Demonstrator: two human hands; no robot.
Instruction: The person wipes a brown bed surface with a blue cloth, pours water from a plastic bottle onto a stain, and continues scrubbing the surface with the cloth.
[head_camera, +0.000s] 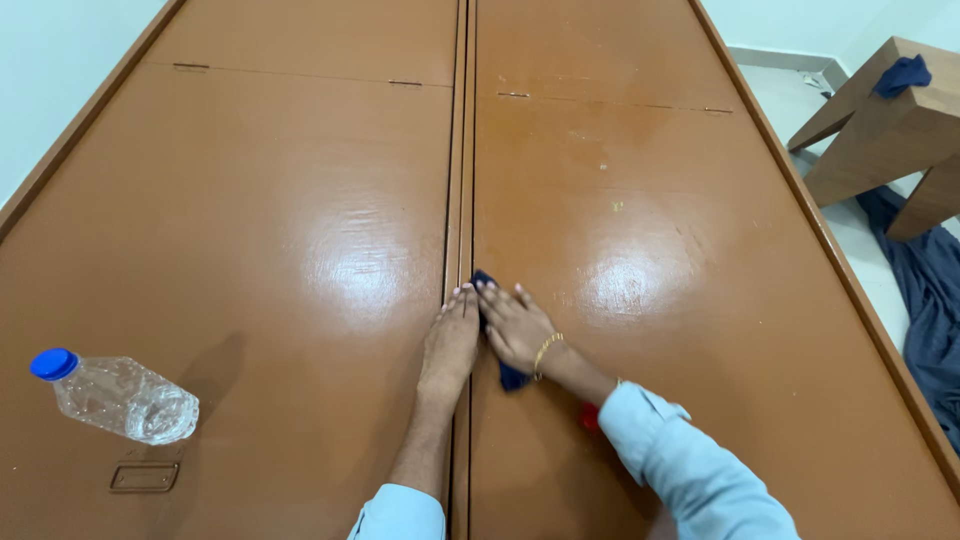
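A dark blue cloth (484, 283) lies on a glossy brown wooden surface (300, 200), right beside the long groove (461, 150) between its two panels. My right hand (518, 328) presses flat on the cloth, fingers spread, a gold bracelet on the wrist. My left hand (452, 340) lies flat on the wood just left of it, fingertips at the groove and touching the right hand. Both arms wear light blue sleeves. Something small and red (590, 416) shows under my right forearm.
A clear plastic bottle (118, 396) with a blue cap lies on its side at the left, near a small recessed metal handle (145, 477). At the right, past the surface's edge, stands a wooden piece of furniture (880, 130) with dark blue fabric (925, 290) on the floor.
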